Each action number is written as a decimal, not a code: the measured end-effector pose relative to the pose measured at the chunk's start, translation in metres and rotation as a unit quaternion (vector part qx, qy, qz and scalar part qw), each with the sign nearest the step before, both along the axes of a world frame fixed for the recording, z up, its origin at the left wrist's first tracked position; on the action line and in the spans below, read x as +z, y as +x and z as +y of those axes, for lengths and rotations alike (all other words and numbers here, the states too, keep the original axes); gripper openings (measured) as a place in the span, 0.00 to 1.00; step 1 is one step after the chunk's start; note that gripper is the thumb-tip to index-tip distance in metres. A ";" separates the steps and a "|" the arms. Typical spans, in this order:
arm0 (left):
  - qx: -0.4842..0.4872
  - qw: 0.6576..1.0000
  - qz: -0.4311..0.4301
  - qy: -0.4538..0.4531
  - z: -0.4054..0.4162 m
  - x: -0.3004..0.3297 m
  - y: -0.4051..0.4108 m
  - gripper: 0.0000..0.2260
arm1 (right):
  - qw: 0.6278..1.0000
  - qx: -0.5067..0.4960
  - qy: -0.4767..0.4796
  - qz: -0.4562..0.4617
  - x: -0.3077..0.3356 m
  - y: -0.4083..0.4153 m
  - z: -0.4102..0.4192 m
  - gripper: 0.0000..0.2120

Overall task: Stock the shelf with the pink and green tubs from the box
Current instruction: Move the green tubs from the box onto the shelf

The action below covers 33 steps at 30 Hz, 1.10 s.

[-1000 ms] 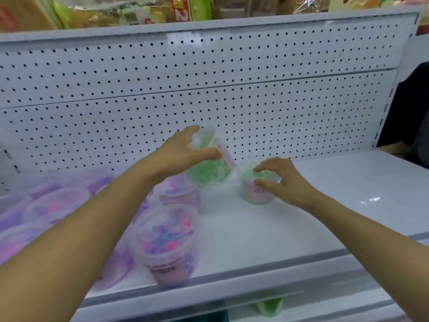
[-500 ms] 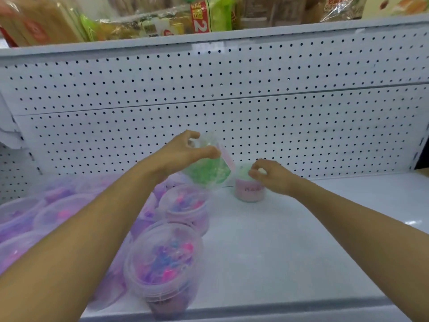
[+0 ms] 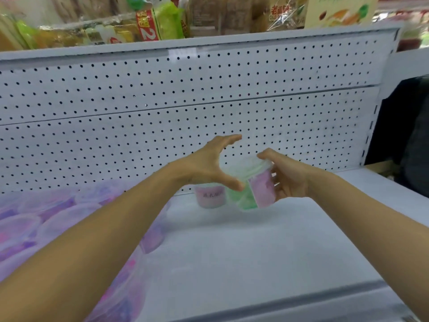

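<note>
so the green and pink tub (image 3: 251,187) has gone over from the left hand (image 3: 210,167), now spread open, to the right hand (image 3: 289,177), which grips it above the white shelf (image 3: 255,247); another tub (image 3: 210,196) stands by the pegboard (image 3: 162,126); purple tubs (image 3: 34,219) crowd the left

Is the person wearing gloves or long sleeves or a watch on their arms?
No. Both the left hand and the right hand are bare, with no gloves or rings that show. Both forearms are uncovered right down to the bottom of the picture, so no sleeves show. No watch or bracelet shows on either wrist.
</note>
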<state>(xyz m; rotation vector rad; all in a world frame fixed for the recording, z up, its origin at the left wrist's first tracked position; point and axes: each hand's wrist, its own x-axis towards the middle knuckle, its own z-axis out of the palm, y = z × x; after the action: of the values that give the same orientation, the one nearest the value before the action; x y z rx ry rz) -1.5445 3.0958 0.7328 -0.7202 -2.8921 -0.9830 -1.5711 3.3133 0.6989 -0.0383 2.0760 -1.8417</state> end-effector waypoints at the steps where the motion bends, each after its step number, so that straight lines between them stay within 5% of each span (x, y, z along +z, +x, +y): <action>1: 0.021 1.000 0.007 -0.017 0.000 -0.003 -0.005 0.47 | 0.999 -0.044 -0.020 0.000 -0.009 -0.001 0.007 0.21; 6: 0.135 0.983 0.022 -0.121 -0.005 -0.029 -0.027 0.34 | 0.980 -0.175 -0.095 -0.013 -0.050 -0.001 0.020 0.15; 9: 0.180 0.962 0.025 -0.204 -0.008 -0.041 -0.034 0.30 | 0.978 -0.200 -0.057 -0.012 -0.066 -0.009 0.012 0.31; 12: 0.202 0.949 0.014 -0.242 -0.010 -0.045 -0.035 0.27 | 0.979 -0.179 0.095 -0.001 -0.064 -0.014 0.010 0.47; 14: 0.207 0.946 0.014 -0.248 -0.012 -0.048 -0.034 0.25 | 0.960 -0.177 0.207 0.058 -0.062 -0.014 0.014 0.43; 16: 0.208 0.945 0.022 -0.253 -0.013 -0.050 -0.033 0.23 | 0.931 -0.154 0.249 0.219 -0.064 -0.012 0.024 0.37; 20: 0.223 0.934 0.043 -0.277 -0.011 -0.049 -0.030 0.22 | 0.842 0.030 0.316 0.435 -0.079 -0.013 0.044 0.24; 24: 0.245 0.909 0.073 -0.329 -0.007 -0.047 -0.027 0.24 | 0.801 0.003 0.376 0.467 -0.083 -0.031 0.037 0.20; 33: 0.266 0.898 0.080 -0.341 -0.005 -0.051 -0.030 0.20 | 0.779 0.021 0.460 0.425 -0.067 -0.056 -0.001 0.20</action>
<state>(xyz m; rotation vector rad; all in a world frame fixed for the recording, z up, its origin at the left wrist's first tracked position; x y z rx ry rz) -1.5740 3.0911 0.6814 0.0394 -2.9766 0.1559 -1.6272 3.3127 0.6315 -0.7664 3.3116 -0.5577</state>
